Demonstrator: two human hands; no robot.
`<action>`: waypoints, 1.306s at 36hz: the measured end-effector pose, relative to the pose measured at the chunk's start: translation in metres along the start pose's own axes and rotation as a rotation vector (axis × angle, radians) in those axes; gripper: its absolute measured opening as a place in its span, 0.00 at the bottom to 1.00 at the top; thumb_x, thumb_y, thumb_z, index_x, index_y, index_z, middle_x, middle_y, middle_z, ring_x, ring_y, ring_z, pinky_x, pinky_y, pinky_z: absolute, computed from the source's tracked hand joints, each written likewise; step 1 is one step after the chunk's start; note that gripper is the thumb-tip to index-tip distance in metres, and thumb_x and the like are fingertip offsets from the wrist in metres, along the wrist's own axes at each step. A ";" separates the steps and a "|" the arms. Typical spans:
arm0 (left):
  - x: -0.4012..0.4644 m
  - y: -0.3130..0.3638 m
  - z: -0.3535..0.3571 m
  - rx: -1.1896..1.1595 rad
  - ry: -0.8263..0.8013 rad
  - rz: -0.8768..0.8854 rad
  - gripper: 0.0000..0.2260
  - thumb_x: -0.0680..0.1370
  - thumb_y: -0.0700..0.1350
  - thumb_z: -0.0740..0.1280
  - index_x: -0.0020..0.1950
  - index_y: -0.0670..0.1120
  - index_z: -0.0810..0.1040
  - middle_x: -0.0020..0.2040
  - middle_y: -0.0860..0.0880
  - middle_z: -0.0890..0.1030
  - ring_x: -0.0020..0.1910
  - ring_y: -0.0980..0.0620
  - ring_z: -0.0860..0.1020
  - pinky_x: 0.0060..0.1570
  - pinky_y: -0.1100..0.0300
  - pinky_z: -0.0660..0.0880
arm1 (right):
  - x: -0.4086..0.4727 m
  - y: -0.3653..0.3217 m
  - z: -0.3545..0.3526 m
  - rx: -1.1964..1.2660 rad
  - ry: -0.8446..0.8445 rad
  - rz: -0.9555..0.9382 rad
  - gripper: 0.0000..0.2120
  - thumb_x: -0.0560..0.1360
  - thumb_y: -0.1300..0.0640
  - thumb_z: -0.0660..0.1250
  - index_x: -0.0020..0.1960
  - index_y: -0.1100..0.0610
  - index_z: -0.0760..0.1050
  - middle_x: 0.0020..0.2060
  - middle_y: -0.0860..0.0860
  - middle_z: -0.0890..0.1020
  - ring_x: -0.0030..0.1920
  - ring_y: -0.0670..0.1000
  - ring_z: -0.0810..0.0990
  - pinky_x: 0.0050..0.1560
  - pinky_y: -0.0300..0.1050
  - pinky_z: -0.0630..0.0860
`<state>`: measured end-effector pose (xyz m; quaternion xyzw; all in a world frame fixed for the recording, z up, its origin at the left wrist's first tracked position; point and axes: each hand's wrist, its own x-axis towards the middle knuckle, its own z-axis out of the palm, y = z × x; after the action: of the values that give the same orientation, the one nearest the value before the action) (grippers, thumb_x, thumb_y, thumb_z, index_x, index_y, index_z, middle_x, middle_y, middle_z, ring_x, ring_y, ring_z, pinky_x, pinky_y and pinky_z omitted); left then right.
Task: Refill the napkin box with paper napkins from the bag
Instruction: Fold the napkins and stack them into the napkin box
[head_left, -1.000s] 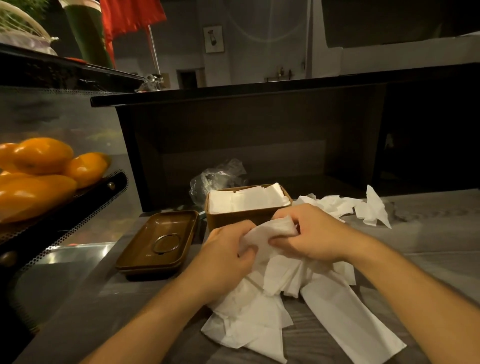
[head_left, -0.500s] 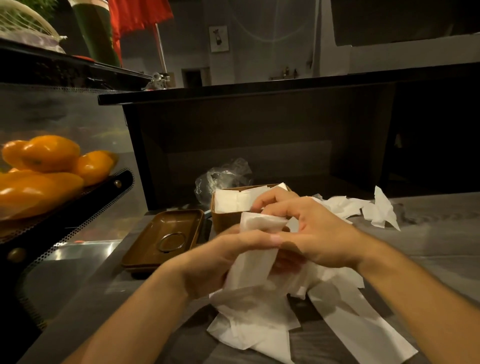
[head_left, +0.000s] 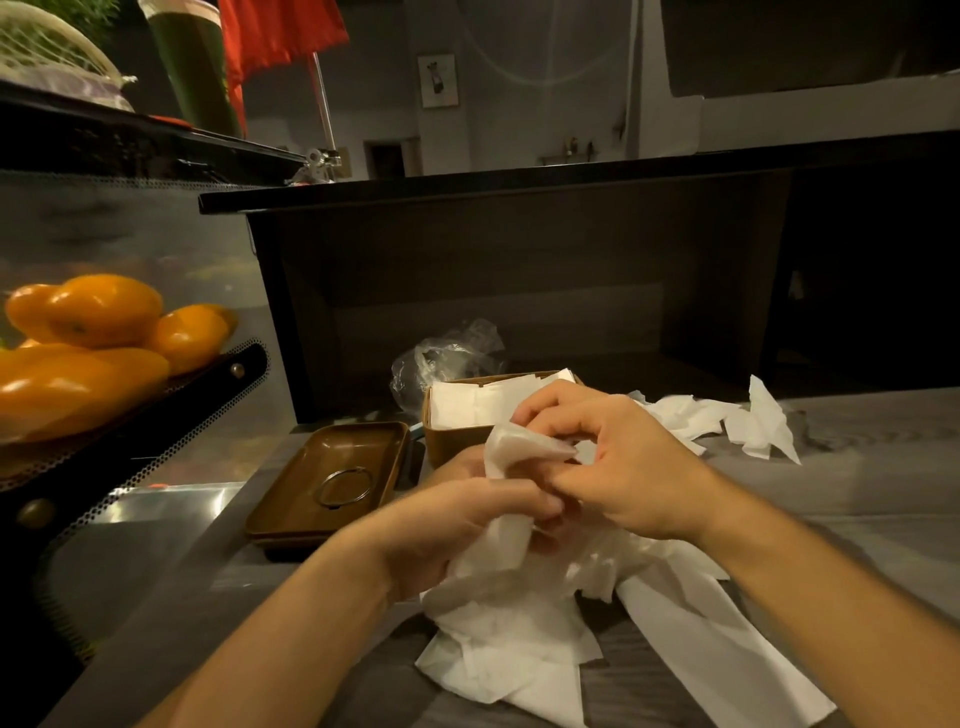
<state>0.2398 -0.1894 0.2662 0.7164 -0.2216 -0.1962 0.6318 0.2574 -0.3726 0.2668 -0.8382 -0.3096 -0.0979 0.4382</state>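
A brown napkin box (head_left: 451, 441) stands on the grey table, with white napkins lying flat in it. Just in front of it, both hands work one white napkin (head_left: 506, 499). My left hand (head_left: 457, 530) grips its lower part from the left. My right hand (head_left: 613, 462) pinches its upper edge, fingers curled over it. A loose heap of white napkins (head_left: 509, 639) lies under the hands. A crumpled clear plastic bag (head_left: 447, 358) sits behind the box.
The box's brown lid (head_left: 332, 478) lies upside down to the left, with a metal ring on it. More crumpled napkins (head_left: 748, 421) lie at the right. A dark counter (head_left: 519, 270) rises behind. Oranges (head_left: 104, 332) sit in a display at far left.
Both hands lifted one napkin off the heap and brought it up in front of the box; the right hand's fingers now curl over its top edge.
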 end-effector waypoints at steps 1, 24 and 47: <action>0.002 -0.001 0.000 0.016 0.049 -0.007 0.11 0.79 0.36 0.66 0.59 0.43 0.81 0.49 0.42 0.83 0.47 0.48 0.83 0.49 0.58 0.81 | 0.001 0.001 0.001 -0.012 0.036 -0.011 0.08 0.75 0.58 0.75 0.52 0.49 0.84 0.53 0.40 0.79 0.56 0.41 0.78 0.54 0.33 0.77; 0.013 -0.012 -0.011 -0.287 0.412 0.008 0.19 0.70 0.47 0.67 0.59 0.40 0.77 0.37 0.46 0.75 0.34 0.53 0.71 0.35 0.61 0.68 | -0.011 0.006 -0.022 -0.269 -0.556 0.273 0.17 0.70 0.49 0.79 0.57 0.38 0.82 0.59 0.30 0.75 0.64 0.37 0.73 0.70 0.43 0.72; 0.014 -0.016 -0.006 -0.109 0.339 -0.012 0.16 0.69 0.45 0.67 0.55 0.42 0.79 0.38 0.46 0.77 0.32 0.56 0.74 0.34 0.62 0.71 | -0.010 0.018 -0.022 -0.221 -0.453 0.265 0.09 0.76 0.56 0.74 0.51 0.43 0.86 0.56 0.35 0.82 0.61 0.40 0.78 0.67 0.42 0.75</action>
<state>0.2558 -0.1907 0.2508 0.7053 -0.0965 -0.0881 0.6967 0.2624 -0.4022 0.2633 -0.9145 -0.2747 0.1167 0.2731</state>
